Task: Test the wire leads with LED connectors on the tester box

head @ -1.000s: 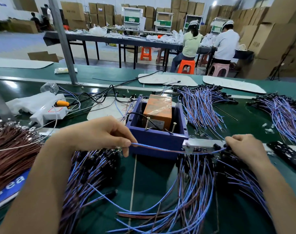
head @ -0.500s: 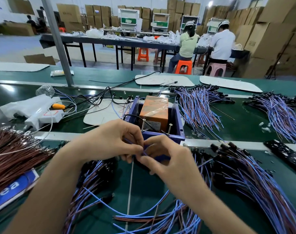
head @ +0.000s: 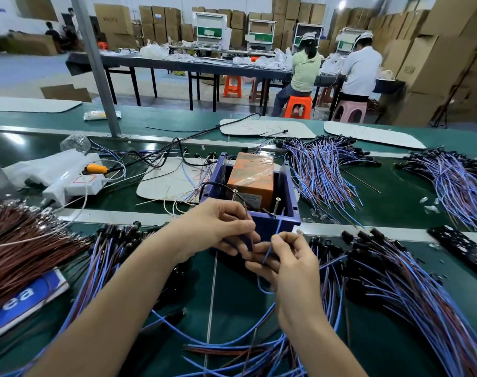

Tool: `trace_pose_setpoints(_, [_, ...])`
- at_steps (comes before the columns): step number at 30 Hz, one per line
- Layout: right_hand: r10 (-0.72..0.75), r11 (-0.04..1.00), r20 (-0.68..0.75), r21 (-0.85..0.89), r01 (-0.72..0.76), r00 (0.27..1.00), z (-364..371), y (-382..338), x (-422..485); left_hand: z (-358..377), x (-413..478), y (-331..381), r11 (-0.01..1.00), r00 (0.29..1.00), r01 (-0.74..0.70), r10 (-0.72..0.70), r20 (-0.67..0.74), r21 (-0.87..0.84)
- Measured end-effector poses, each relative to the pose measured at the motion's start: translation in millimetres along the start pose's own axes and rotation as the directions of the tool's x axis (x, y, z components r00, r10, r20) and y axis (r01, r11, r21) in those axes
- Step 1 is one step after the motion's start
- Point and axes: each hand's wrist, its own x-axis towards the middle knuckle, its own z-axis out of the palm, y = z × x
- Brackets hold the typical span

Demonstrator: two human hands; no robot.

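The tester box (head: 287,186) is a dark blue tray holding an orange block (head: 251,172), with two upright screws (head: 277,205) at its near wall. Just in front of it my left hand (head: 218,229) pinches the dark strand of a wire lead. My right hand (head: 289,262) pinches the blue strand (head: 274,240), whose bare tip points up toward the right screw; whether it touches is unclear. The lead's LED connector is hidden behind my fingers. Piles of blue and brown leads with black connectors lie left (head: 106,257) and right (head: 395,281) of my hands.
A bundle of brown wires (head: 19,248) lies at far left over a blue-and-white label. A white power strip (head: 82,183) and black cables sit behind it. More lead piles (head: 321,170) lie beyond the box. A metal post (head: 95,63) rises at the back left. Two people sit at a far table.
My right hand came from the right pile to the centre and now holds the blue strand upright. My left hand shifted right, close to the box.
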Motion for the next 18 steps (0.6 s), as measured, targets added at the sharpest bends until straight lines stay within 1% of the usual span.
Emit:
trace_pose_setpoints(2, [0.032, 0.999, -0.028, 0.014, -0.032, 0.999, -0.6, 3.0, 3.1, -0.1, 3.0, -4.0, 0.999, 0.999, 0.036, -0.036, 0.000, -0.018])
trace_pose_setpoints(7, [0.076, 0.997, -0.032, 0.010, -0.076, 0.997, 0.6, 8.1, 8.3, -0.2, 8.5, -9.5, 0.996, 0.994, 0.089, -0.089, -0.067, 0.001])
trace_pose_setpoints(12, [0.096, 0.995, -0.011, -0.005, -0.096, 0.995, 0.7, 9.1, 12.3, -3.4, 9.7, -9.6, 0.995, 0.983, 0.097, -0.095, -0.155, 0.006])
trace_pose_setpoints(18, [0.120, 0.993, -0.003, -0.007, -0.120, 0.993, -1.1, 10.5, 14.2, -6.4, 10.4, -9.7, 0.993, 0.973, 0.117, -0.110, -0.205, 0.027])
